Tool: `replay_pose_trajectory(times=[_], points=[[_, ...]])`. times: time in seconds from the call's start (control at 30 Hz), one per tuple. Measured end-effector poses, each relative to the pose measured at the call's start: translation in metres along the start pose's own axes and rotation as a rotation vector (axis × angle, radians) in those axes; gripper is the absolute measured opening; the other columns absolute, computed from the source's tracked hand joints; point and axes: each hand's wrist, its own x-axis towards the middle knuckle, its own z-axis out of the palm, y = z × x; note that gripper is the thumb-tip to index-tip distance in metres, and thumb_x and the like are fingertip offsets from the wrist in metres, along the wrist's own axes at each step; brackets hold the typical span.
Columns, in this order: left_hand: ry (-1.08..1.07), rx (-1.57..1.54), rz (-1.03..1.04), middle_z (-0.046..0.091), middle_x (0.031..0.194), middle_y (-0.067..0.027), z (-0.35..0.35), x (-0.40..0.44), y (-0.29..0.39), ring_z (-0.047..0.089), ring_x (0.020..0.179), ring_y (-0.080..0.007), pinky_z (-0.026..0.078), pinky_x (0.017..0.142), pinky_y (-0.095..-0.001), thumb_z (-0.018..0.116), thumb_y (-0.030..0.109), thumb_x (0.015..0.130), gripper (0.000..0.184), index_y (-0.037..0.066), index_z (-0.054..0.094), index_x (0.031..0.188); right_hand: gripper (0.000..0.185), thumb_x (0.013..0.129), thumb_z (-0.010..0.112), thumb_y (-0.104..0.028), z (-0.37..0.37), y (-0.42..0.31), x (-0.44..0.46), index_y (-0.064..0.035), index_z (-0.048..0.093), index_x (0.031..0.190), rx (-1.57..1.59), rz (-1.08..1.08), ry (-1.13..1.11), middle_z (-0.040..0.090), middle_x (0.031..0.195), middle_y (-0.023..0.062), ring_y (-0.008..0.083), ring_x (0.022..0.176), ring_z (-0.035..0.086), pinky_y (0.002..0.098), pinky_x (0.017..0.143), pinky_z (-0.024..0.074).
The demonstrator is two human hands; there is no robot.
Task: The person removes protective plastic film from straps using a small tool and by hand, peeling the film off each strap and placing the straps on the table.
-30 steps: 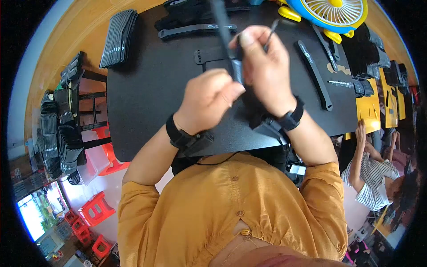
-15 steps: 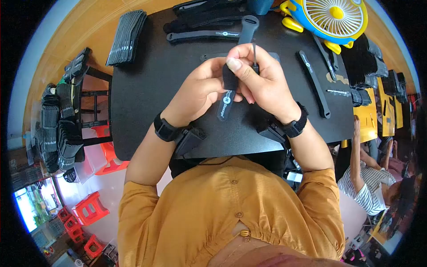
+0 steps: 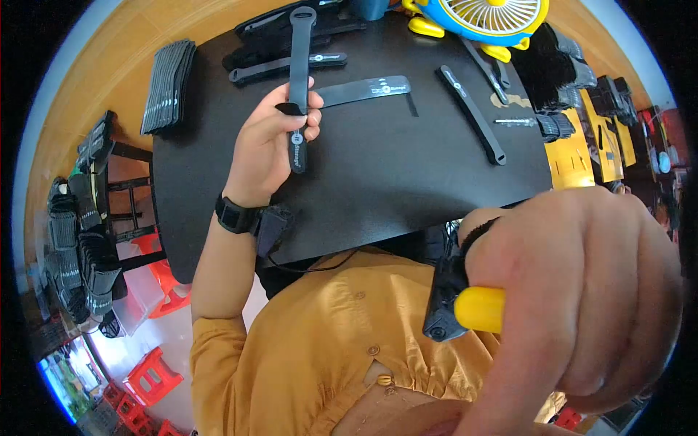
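My left hand [image 3: 265,142] is closed around a grey-black hook-and-loop storage strap [image 3: 299,58] with white lettering and a slotted end pointing away from me. Another lettered strap [image 3: 378,89] lies flat just beyond that hand, beside a thin black strip [image 3: 413,104]. Large and close to the camera, my right hand [image 3: 574,291] has its fingers curled. From its grip sticks the rounded end of a yellow object [image 3: 480,309]; the rest of that object is hidden. A small black camera device [image 3: 440,320] shows at my right wrist.
On the dark table [image 3: 385,174] a single strap [image 3: 472,116] lies to the right. A stack of straps [image 3: 167,87] stands at the left edge, with more straps [image 3: 291,67] behind. A blue-yellow fan [image 3: 494,14] sits at the back. Red stools [image 3: 153,378] are on the floor.
My right hand has let go of the strap and come back towards the camera, now gripping a yellow object. My left hand alone keeps the strap, now straightened out. The view has shifted.
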Motion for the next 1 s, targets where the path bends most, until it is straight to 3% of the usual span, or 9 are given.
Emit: replay_pose_trajectory(times=[0.1,0.2,0.27,0.3,0.37,0.43,1.0], points=[[-0.038,0.022,0.019,0.059,0.105,-0.0106,-0.004,0.001,-0.001,0.055,0.089,-0.0158,0.047,0.079,-0.0279,0.049,0.000,0.085,0.045,-0.004,0.045,0.130,0.012,0.091,0.062,-0.010,0.011,-0.046,-0.001,-0.0024,0.061,0.082,0.022,-0.029,-0.030,0.062,0.076,0.0059,0.0147,0.054,0.057,0.0296,0.050,0.0504],[-0.013,0.057,0.025,0.059,0.105,-0.0107,-0.001,0.001,-0.003,0.055,0.089,-0.0161,0.047,0.079,-0.0280,0.049,0.000,0.085,0.044,-0.005,0.047,0.129,0.011,0.091,0.062,-0.010,0.014,-0.021,-0.016,-0.0024,0.061,0.083,0.050,-0.049,-0.057,0.062,0.076,0.0059,0.0145,0.055,0.058,0.0294,0.050,0.0502],[0.003,0.073,0.033,0.058,0.105,-0.0110,-0.002,0.002,-0.005,0.055,0.089,-0.0165,0.047,0.079,-0.0277,0.050,-0.001,0.084,0.047,-0.007,0.046,0.130,0.011,0.091,0.062,-0.010,0.011,-0.069,-0.036,-0.0024,0.061,0.084,0.055,-0.065,-0.076,0.062,0.076,0.0059,0.0143,0.056,0.058,0.0293,0.051,0.0501],[-0.016,0.033,0.022,0.058,0.106,-0.0117,-0.002,0.002,-0.007,0.055,0.090,-0.0169,0.047,0.079,-0.0282,0.049,-0.003,0.085,0.046,-0.007,0.046,0.130,0.011,0.091,0.062,-0.010,0.021,-0.013,-0.016,-0.0024,0.061,0.084,0.059,-0.075,-0.085,0.062,0.076,0.0059,0.0142,0.056,0.058,0.0293,0.051,0.0501],[-0.016,0.055,0.031,0.058,0.106,-0.0120,0.003,0.001,-0.006,0.056,0.090,-0.0171,0.048,0.079,-0.0284,0.049,-0.003,0.085,0.046,-0.007,0.045,0.131,0.011,0.091,0.062,-0.010,0.018,0.024,0.000,-0.0024,0.061,0.085,0.068,-0.095,-0.102,0.062,0.076,0.0059,0.0141,0.057,0.058,0.0292,0.051,0.0500],[-0.031,0.054,0.030,0.059,0.107,-0.0126,0.001,0.000,-0.009,0.056,0.090,-0.0179,0.048,0.079,-0.0287,0.047,-0.004,0.086,0.047,-0.007,0.045,0.132,0.010,0.091,0.061,-0.011,0.021,-0.001,-0.008,-0.0024,0.061,0.085,0.072,-0.108,-0.107,0.062,0.076,0.0059,0.0139,0.058,0.058,0.0291,0.051,0.0499],[-0.021,0.057,0.031,0.058,0.107,-0.0134,0.004,0.000,-0.011,0.056,0.091,-0.0184,0.049,0.081,-0.0298,0.044,-0.005,0.087,0.046,-0.008,0.044,0.133,0.010,0.092,0.061,-0.012,0.038,0.003,-0.026,-0.0024,0.063,0.091,0.093,-0.203,-0.186,0.062,0.077,0.0059,0.0126,0.064,0.060,0.0283,0.052,0.0491]])
